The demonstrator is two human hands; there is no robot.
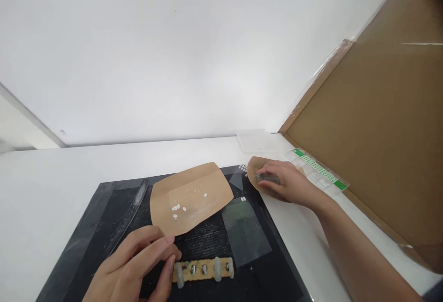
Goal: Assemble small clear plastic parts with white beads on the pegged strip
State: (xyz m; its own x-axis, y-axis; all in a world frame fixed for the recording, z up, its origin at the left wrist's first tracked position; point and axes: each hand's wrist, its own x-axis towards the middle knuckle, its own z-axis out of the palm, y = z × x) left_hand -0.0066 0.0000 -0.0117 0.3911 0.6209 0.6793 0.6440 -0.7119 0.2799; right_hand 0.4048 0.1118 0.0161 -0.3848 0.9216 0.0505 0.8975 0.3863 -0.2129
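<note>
My left hand (134,263) is at the bottom, its thumb and fingertips closed at the left end of a narrow tan strip (209,269). Shiny metal pieces sit along the strip, and a few milky translucent bars lie across it. My right hand (289,182) reaches to the right, fingers closed around a small grey object (267,178) whose kind I cannot make out. Below that hand is a rounded piece of brown paper (254,166). A larger brown paper sheet (197,184) lies in the middle with several small white bits (176,207) on it.
A black mat (83,228) lies on the white table (131,156). On it are a clear film (247,235), a dark curved strip (133,207) and small white squares (242,168). A clear tray (258,141), a green-labelled clear case (320,168) and a cardboard panel (380,131) stand right.
</note>
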